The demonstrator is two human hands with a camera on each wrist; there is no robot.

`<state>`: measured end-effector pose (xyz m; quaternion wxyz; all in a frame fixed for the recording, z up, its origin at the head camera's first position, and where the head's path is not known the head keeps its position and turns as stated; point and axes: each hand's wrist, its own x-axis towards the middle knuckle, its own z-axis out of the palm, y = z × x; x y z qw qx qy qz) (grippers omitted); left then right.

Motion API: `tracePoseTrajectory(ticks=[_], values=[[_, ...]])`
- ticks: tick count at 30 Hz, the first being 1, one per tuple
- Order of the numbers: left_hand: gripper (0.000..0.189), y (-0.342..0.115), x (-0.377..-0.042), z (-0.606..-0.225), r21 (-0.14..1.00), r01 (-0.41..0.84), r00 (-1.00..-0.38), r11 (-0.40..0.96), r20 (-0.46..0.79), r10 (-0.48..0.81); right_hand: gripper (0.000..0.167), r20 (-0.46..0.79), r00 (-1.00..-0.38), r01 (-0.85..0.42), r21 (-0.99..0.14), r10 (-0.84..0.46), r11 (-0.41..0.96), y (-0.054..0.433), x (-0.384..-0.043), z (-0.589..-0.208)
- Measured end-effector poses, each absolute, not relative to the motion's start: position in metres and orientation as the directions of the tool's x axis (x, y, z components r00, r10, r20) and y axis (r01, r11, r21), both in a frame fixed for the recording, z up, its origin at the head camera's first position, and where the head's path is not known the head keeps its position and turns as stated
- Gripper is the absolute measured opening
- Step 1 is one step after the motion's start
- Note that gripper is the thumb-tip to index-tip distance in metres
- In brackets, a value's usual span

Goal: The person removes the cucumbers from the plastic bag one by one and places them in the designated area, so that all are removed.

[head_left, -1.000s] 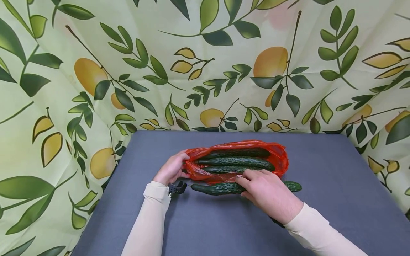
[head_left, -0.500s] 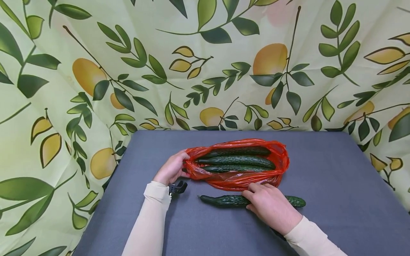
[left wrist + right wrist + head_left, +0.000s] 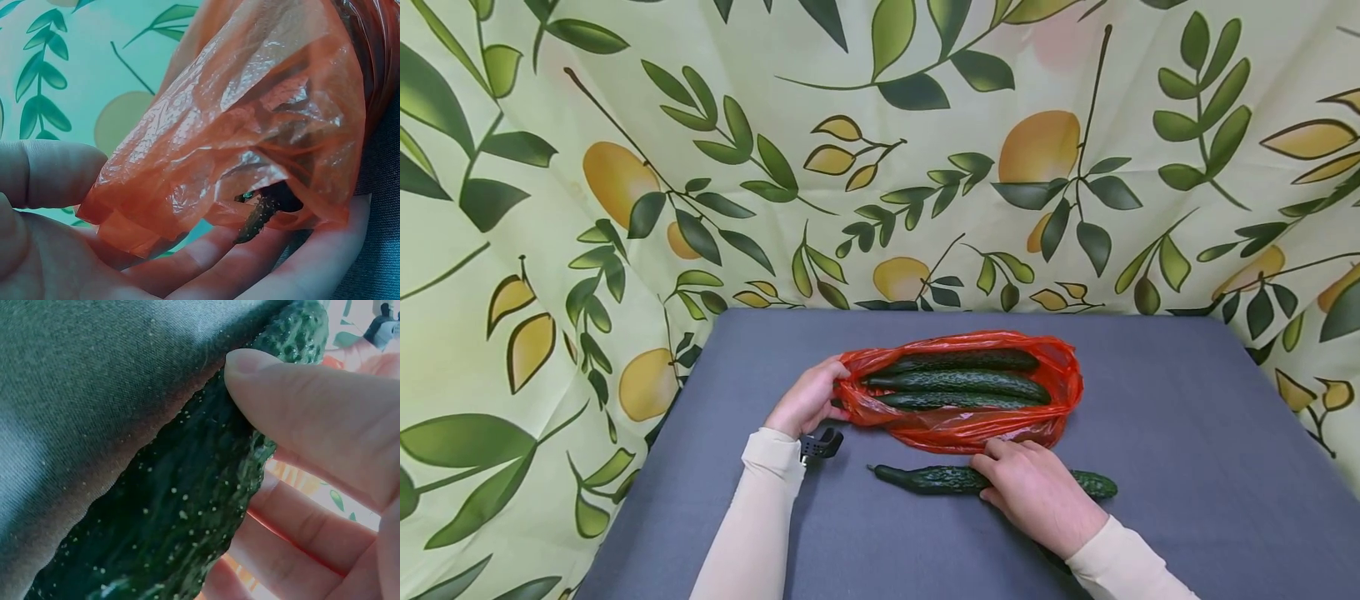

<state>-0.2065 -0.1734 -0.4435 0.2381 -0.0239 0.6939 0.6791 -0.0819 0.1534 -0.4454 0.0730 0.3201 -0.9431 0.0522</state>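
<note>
A red plastic bag lies on its side with its mouth spread, and several dark green cucumbers rest inside it. My left hand holds the bag's left end, thumb on one side and fingers beneath. Through a hole in the film a cucumber stem pokes out over those fingers. In front of the bag, a separate cucumber lies crosswise on the table. My right hand grips it around its middle, covering that part; the right wrist view shows the thumb along one side and fingers on the other.
The grey table carries the bag and cucumber. Behind it and to the left hangs a leaf-and-fruit patterned cloth. A black strap piece sits at my left wrist, between the bag and the loose cucumber.
My right hand has drawn the cucumber away from the bag's front edge toward me and set it lower on the table. The left hand stays on the bag's end.
</note>
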Motion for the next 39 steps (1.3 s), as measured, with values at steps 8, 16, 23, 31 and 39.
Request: tracePoseTrajectory(ticks=[8, 16, 23, 31, 39], values=[[0.056, -0.174, -0.207, -0.442, 0.936, -0.344, -0.890, 0.076, -0.351, 0.289, 0.032, 0.162, -0.794, -0.601, -0.062, -0.586, 0.797, 0.152, -0.084, -0.447], [0.060, -0.177, -0.208, -0.444, 0.936, -0.341, -0.892, 0.082, -0.350, 0.288, 0.034, 0.148, -0.792, -0.608, -0.111, -0.592, 0.786, 0.151, -0.088, -0.445], [0.060, -0.177, -0.208, -0.442, 0.939, -0.335, -0.894, 0.083, -0.344, 0.287, 0.036, 0.150, -0.787, -0.616, -0.158, -0.598, 0.771, 0.149, -0.095, -0.437], [0.060, -0.176, -0.207, -0.442, 0.932, -0.349, -0.895, 0.098, -0.363, 0.261, 0.026, 0.220, -0.767, -0.639, -0.170, -0.603, 0.750, 0.141, -0.122, -0.413], [0.061, -0.172, -0.205, -0.445, 0.934, -0.344, -0.898, 0.100, -0.358, 0.256, 0.025, 0.162, -0.824, -0.566, -0.198, -0.543, 0.800, 0.132, -0.180, -0.404]])
